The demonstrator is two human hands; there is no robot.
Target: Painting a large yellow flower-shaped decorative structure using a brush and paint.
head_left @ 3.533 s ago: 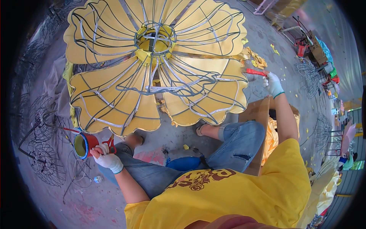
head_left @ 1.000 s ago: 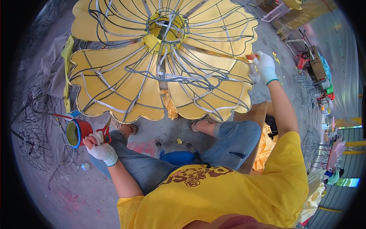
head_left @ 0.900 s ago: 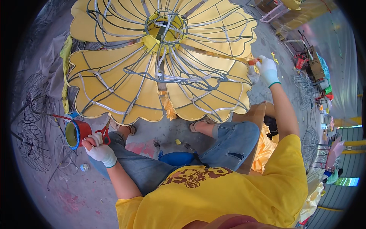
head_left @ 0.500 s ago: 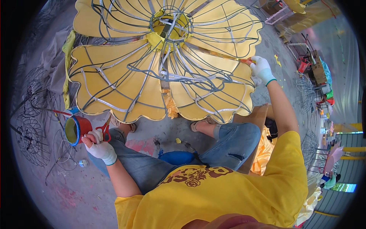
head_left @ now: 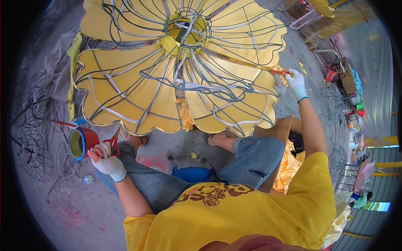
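Observation:
A big flower-shaped wire frame covered in yellow cloth point(head_left: 167, 83) stands in front of me. My right hand point(head_left: 296, 83), in a white glove, holds a red-handled brush point(head_left: 279, 72) against the edge of a right-hand petal. My left hand point(head_left: 108, 161), also gloved, grips a red can with a blue rim point(head_left: 83, 143) together with red-handled scissors point(head_left: 113, 142), low at the left beside my knee. I sit with jeans-clad legs stretched under the frame.
Bare wire frames point(head_left: 37, 138) lie on the grey floor at the left. A small bottle point(head_left: 88, 179) lies near my left leg, and a blue object point(head_left: 192, 173) sits between my legs. Yellow cloth point(head_left: 289, 161) is bunched at my right hip. Clutter and another person point(head_left: 363, 173) are at the far right.
My right hand rose from the floor beside the frame up to the petal's edge with the brush. My left hand kept the can and scissors, shifting only slightly.

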